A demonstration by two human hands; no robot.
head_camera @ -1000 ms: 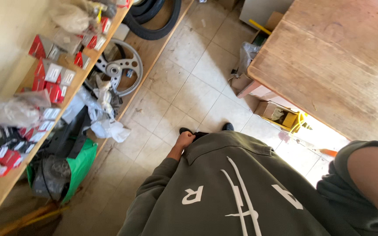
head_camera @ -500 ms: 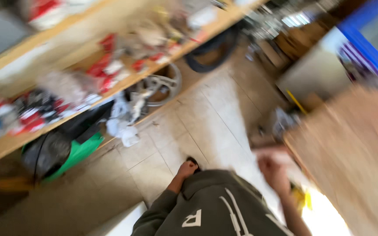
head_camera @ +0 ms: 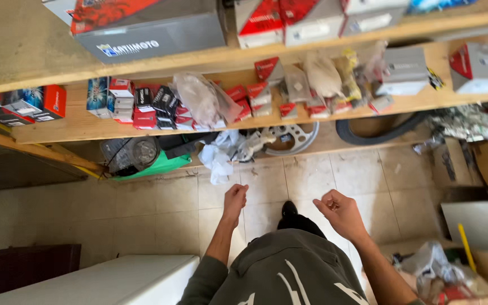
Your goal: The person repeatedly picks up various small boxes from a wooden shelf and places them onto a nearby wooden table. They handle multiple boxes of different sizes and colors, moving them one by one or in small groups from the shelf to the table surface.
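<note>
I stand facing wooden shelves (head_camera: 199,127) and look down over my grey sweatshirt. My left hand (head_camera: 235,199) hangs over the tiled floor with its fingers curled and nothing in it. My right hand (head_camera: 339,210) is raised a little to the right, fingers loosely curled, also holding nothing. Neither hand touches anything. The nearest things are crumpled white plastic bags (head_camera: 217,157) and a metal sprocket (head_camera: 295,135) on the floor under the lowest shelf. Several small red and white boxes (head_camera: 142,107) and clear bags (head_camera: 201,100) lie on that shelf.
Larger grey and red boxes (head_camera: 148,28) sit on the upper shelf. A black tyre (head_camera: 368,133) and a green bag (head_camera: 159,165) lie below. A white box (head_camera: 108,279) stands at lower left, cardboard and litter (head_camera: 441,265) at lower right.
The view has swung round from the floor and a wooden table to face the shelves squarely. Both hands have come forward into view in front of me.
</note>
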